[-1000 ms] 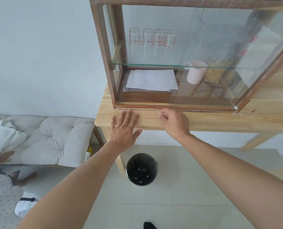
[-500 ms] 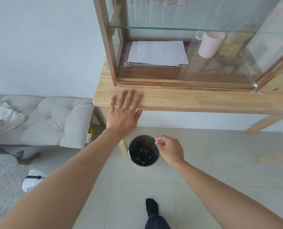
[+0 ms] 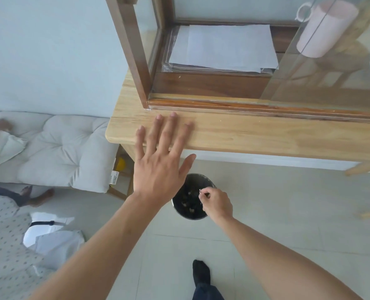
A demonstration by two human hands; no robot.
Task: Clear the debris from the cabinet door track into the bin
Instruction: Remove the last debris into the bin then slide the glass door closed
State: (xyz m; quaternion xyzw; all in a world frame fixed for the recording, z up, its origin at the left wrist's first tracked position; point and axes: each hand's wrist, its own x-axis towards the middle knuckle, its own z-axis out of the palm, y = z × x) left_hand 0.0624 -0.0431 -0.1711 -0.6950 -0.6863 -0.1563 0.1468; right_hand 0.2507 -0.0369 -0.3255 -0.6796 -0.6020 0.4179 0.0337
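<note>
While right hand point(image 3: 217, 205) pinches pale debris point(image 3: 200, 190), round black bin point(image 3: 189, 197) below

The right hand point(image 3: 217, 204) covers the bin point(image 3: 185, 204) rim; its pinched scrap is too small to identify.

The table point(image 3: 266, 135) is light yellow wood with fine grain. The cabinet point(image 3: 132, 50) frame is dark brown. The paper point(image 3: 227, 46) inside is white and the mug point(image 3: 324, 29) is pale pink. The bin point(image 3: 188, 191) is black. The cushion point(image 3: 67, 148) is off-white.
</note>
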